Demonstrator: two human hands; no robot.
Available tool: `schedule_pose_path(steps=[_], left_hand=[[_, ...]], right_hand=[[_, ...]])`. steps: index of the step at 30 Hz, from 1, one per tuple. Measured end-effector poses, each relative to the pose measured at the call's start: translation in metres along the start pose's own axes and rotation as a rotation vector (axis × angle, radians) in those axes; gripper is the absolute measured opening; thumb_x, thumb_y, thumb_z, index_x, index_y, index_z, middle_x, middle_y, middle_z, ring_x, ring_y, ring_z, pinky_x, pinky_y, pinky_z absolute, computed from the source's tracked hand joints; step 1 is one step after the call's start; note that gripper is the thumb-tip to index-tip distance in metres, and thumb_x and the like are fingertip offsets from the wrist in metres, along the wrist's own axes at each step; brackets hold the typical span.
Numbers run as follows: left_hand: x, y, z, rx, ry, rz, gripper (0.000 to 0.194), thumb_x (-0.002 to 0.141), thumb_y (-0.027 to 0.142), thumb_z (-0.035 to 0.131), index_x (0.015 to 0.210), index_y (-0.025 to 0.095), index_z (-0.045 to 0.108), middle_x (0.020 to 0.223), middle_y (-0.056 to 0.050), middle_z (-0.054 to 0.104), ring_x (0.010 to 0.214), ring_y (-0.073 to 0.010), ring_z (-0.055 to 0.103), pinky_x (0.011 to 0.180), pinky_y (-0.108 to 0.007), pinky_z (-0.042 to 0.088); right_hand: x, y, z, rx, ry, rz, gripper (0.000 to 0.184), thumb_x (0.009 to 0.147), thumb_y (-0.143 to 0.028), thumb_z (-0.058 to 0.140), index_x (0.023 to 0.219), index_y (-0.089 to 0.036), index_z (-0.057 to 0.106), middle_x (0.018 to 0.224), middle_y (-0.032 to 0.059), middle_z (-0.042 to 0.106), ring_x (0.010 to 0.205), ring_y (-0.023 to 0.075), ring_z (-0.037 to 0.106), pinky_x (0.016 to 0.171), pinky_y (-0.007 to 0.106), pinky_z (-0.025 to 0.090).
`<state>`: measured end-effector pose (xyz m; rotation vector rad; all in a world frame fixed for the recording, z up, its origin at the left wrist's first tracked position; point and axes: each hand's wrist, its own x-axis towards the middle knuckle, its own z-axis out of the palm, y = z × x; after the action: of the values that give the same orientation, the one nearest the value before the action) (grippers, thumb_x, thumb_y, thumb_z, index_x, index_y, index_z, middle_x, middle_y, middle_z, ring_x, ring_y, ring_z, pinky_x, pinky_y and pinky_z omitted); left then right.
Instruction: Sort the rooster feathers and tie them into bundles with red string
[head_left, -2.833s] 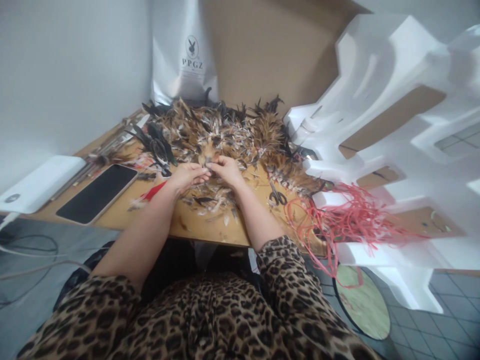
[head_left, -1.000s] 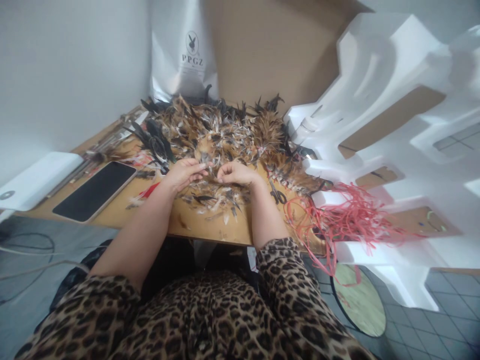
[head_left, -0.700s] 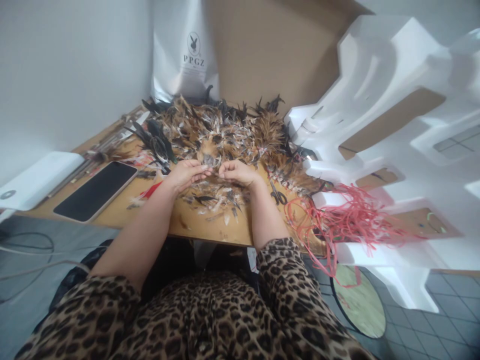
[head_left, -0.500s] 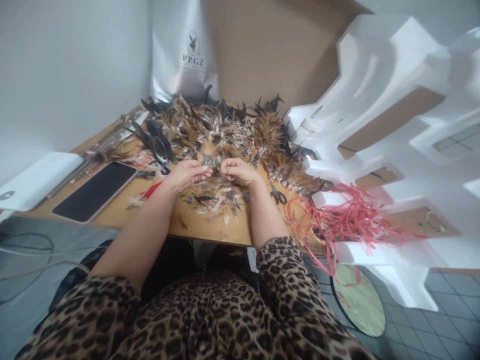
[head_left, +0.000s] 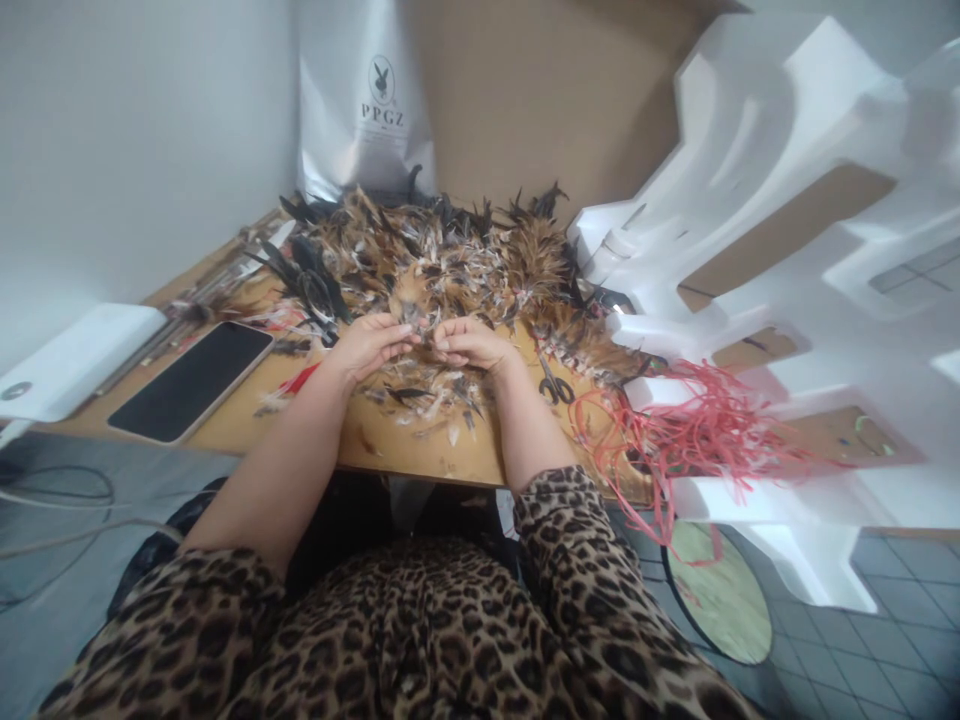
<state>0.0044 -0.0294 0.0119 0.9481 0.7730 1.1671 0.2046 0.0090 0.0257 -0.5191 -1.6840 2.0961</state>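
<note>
A person in a leopard-print sleeve (head_left: 585,540) works at a yellow-brown wooden counter (head_left: 360,430). Near the centre of the frame, the left hand (head_left: 377,345) has its thumb and fingers pinched together on the base of a small, fluffy tan-and-grey feather bunch (head_left: 409,290). The right hand (head_left: 470,342) is just beside it, fingers curled in toward the thumb; whether it grips anything is too blurred to tell.

Behind both hands, a broad heap of brown, black and white feathers (head_left: 457,245) spreads across the upper middle, with a glossy black feather tuft (head_left: 311,280) at its left. Loose pale feather scraps (head_left: 431,400) lie below the hands. Dark-handled scissors (head_left: 556,388) rest right of the right hand, near tangled pink-red plastic strips (head_left: 705,420). At the left lie a black-screened phone (head_left: 191,382) and a white rectangular device (head_left: 75,360); a silver printed bag (head_left: 367,130) stands at upper left of centre.
</note>
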Motion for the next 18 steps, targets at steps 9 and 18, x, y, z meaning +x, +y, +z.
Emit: schedule_pose_path(steps=[9,18], left_hand=[[0.0038,-0.0046,-0.0048,0.035,-0.030,-0.085,0.014,0.066,0.016,0.071,0.078,0.008,0.070,0.072,-0.009,0.070,0.064,-0.0107,0.065,0.063,-0.017,0.052],[0.0009,-0.0039,-0.0030,0.032,-0.093,-0.142,0.011,0.068,0.014,0.069,0.078,0.007,0.071,0.080,-0.012,0.071,0.063,-0.0100,0.065,0.060,-0.015,0.052]], right_hand=[[0.0032,0.0041,-0.0019,0.066,0.062,-0.046,0.026,0.070,-0.029,0.066,0.075,-0.013,0.047,0.060,-0.0027,0.057,0.036,0.0001,0.034,0.034,0.012,0.020],[0.0043,0.0059,-0.0035,0.079,0.118,-0.054,0.025,0.071,-0.028,0.065,0.075,-0.014,0.044,0.058,-0.0034,0.056,0.036,0.0003,0.033,0.033,0.012,0.018]])
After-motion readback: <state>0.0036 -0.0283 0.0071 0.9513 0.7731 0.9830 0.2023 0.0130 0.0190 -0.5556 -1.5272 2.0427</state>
